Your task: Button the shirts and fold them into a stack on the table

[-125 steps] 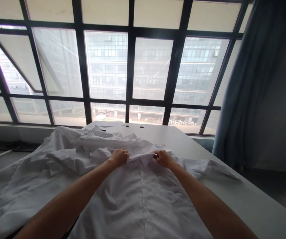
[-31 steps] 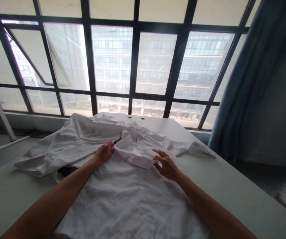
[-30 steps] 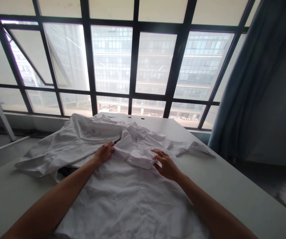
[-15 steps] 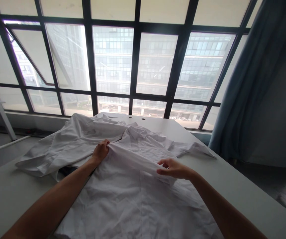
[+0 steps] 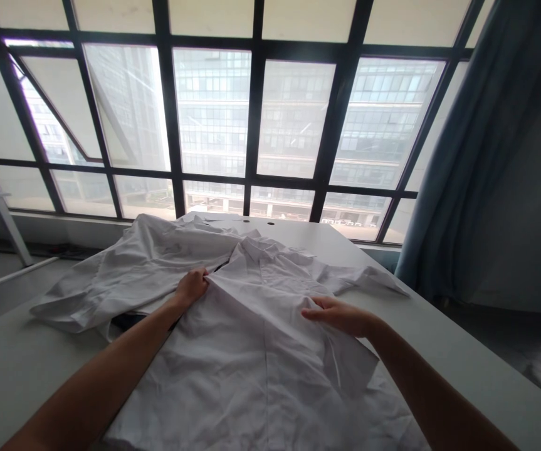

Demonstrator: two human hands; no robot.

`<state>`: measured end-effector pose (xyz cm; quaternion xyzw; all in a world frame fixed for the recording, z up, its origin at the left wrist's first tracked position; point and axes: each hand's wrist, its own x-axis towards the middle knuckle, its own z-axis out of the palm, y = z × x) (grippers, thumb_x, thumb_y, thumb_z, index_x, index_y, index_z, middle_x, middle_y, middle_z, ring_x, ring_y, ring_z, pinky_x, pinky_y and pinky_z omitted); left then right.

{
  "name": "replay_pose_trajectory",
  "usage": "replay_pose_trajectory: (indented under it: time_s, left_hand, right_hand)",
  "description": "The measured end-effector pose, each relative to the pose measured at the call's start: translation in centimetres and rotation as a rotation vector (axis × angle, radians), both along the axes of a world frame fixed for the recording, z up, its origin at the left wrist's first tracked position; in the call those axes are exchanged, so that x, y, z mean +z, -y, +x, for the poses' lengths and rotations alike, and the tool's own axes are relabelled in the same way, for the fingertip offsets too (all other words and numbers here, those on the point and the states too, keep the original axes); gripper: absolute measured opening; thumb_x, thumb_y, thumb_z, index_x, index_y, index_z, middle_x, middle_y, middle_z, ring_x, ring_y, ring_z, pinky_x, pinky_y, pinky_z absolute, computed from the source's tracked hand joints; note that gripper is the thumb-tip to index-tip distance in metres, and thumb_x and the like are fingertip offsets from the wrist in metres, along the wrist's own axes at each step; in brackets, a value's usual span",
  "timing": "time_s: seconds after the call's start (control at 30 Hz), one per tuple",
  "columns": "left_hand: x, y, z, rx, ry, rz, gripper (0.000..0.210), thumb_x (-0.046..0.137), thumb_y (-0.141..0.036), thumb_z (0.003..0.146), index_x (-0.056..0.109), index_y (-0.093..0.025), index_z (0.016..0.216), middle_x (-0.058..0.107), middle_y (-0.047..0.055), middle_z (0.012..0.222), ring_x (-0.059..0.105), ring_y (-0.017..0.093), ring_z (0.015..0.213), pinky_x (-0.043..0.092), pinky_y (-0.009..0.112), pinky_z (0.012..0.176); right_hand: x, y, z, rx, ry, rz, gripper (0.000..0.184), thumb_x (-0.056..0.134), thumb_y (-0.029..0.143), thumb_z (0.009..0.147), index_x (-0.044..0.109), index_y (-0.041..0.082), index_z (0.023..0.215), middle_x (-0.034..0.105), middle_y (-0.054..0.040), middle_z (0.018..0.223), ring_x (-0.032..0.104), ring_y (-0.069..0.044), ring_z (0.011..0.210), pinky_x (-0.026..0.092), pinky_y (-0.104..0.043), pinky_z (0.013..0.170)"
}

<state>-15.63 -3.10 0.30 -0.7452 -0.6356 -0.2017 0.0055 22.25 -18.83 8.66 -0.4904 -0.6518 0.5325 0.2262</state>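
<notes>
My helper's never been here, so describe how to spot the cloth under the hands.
Below the black-framed windows stands a white table. Toward its near end, white cloth has the left hand and right hand on it; a straight central seam sets it apart from the crumpled fabric farther left.

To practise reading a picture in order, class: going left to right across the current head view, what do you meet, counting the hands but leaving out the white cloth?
White table leg → left hand → two dark round spots on the tabletop → right hand → blue curtain.
</notes>
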Motion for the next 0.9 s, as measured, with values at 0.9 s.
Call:
replay_pose_trajectory:
  time_s: [0.9]
  left_hand:
    - [4.2,-13.1,7.2,-0.146,-0.114,0.132,0.027,0.043,-0.024,0.095,0.067,-0.016,0.104,0.061,0.014,0.116,0.055,0.026,0.112,0.046,0.037,0.094]
  right_hand:
    - [-3.4,1.9,0.9,-0.110,0.214,-0.040,0.047,0.074,0.047,0.071,0.070,0.019,0.109,0.069,-0.0061,0.110,0.062,-0.027,0.102,0.049,-0.035,0.089]
